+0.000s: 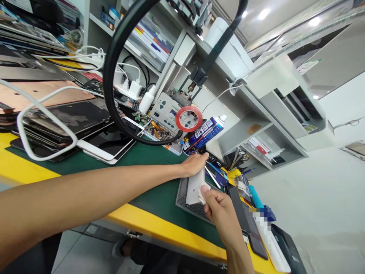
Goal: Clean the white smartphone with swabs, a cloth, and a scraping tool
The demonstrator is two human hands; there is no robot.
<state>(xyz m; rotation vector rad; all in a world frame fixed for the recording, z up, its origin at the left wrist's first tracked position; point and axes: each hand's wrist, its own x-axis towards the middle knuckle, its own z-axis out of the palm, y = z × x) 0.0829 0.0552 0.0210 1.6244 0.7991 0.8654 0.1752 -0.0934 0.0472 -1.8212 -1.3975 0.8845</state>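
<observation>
A light grey flat device (194, 188) with a small dark logo lies tilted over a dark perforated pad (181, 195) on the green mat. My left hand (194, 164) grips the far end of the device, its fingers partly hidden and its thumb at the edge. Closer to me, my right hand (218, 205) pinches a folded white cloth or tissue (202, 193) between thumb and fingers, against the near right part of the device. The device's underside is hidden.
Left of the hands lie white tablets (98, 150) and stacked panels (71, 114). Behind stand a blue spray can (203, 134), a parts tray (173, 146) and a grey control box (165, 112). A black cable (110, 76) arches overhead. Tools and dark devices (258, 236) lie at the right.
</observation>
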